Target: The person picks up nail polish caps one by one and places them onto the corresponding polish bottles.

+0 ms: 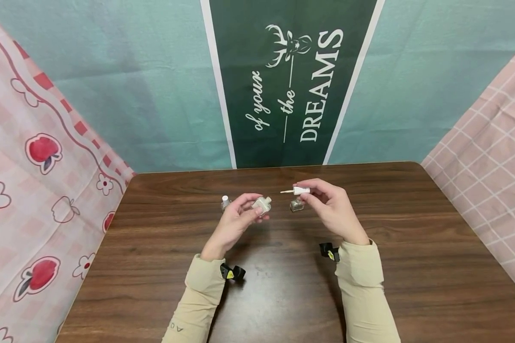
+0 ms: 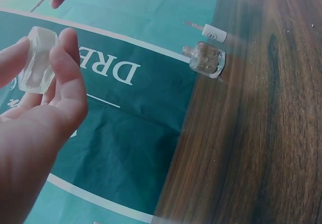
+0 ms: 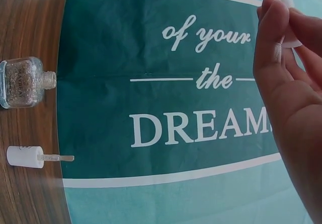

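Observation:
My left hand [image 1: 237,218] holds an uncapped nail polish bottle [image 1: 262,205] of pale polish, tilted with its neck toward the right, gripped between thumb and fingers. To its right, my right hand [image 1: 332,208] pinches a white brush cap [image 1: 301,190]; the thin brush points left toward the bottle, apart from its neck. A second bottle, of glitter polish [image 3: 22,83], stands uncapped on the table below the right hand. Beside that bottle, another white brush cap [image 3: 25,156] stands with its brush up.
Left of my left hand, a third bottle with a white cap [image 1: 225,200] stands on the brown wooden table [image 1: 279,295], partly hidden by the fingers. Behind the table's far edge hangs a green and teal cloth [image 1: 283,152] with white lettering. Patterned pink cloths flank both sides.

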`<state>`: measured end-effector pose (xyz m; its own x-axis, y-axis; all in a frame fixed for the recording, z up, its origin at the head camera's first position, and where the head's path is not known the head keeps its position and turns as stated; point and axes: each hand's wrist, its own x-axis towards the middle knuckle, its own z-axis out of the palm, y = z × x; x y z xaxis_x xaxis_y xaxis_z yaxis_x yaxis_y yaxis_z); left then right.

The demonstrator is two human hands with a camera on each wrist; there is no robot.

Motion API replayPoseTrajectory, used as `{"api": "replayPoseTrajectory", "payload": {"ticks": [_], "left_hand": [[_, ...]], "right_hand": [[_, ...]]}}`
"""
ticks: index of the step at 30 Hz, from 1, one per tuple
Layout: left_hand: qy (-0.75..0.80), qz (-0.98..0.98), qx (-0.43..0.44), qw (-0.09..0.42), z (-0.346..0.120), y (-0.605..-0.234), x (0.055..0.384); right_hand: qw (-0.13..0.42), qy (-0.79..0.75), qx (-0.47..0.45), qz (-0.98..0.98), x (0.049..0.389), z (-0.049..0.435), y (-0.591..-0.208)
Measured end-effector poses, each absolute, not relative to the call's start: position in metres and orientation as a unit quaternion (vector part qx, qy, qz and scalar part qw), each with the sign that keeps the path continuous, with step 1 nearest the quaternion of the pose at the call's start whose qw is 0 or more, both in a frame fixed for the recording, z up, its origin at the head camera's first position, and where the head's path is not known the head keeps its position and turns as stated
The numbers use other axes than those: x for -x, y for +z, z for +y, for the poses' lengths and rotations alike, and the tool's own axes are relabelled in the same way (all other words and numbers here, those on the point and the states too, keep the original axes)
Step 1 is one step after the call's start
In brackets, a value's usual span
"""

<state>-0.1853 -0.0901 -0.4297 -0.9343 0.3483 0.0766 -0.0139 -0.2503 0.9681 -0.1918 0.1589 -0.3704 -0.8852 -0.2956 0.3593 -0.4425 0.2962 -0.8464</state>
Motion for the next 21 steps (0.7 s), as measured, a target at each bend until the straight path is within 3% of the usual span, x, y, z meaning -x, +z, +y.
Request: {"api": "replayPoseTrajectory", "payload": {"ticks": [21], "left_hand": [[0.781,0.591,-0.161,0.121,-0.0911,-0.4295,0.1835]], "right_hand": [[0.058,0.511,-0.270,-0.814,0.1929,0.1519,-0.3747]]}}
